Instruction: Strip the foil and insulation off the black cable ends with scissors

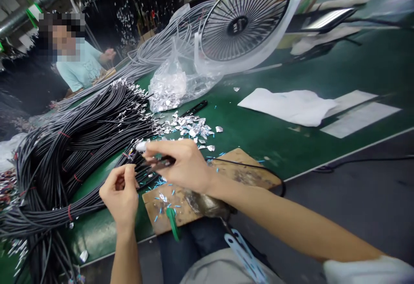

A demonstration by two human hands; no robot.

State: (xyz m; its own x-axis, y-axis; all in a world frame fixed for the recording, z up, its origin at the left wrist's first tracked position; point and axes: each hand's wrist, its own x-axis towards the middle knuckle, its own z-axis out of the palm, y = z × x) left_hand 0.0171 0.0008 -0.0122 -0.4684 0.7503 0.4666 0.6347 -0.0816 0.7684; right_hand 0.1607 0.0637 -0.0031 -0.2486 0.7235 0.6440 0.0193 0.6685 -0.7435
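My left hand (121, 191) is closed in a pinch, thumb against fingers, beside the black cables; what lies between the fingertips is too small to make out. Just above it, thin coloured wires (130, 152) stick out of a cable end. My right hand (183, 163) is closed around a slim dark hand tool (159, 163) whose exact kind is hidden by the fingers. Its index fingertip wears a white cover (141, 146) and points toward the cable ends. Bundles of black cables (97, 124), tied with red bands, fill the left side.
Foil scraps (190, 125) and blue trimmings lie by a wooden board (249, 170) with a green clamp (172, 223). Behind are a black-handled tool (196, 108), a plastic bag of foil (170, 88) and a fan (241, 25). White sheets (287, 106) lie right. A person (79, 66) sits opposite.
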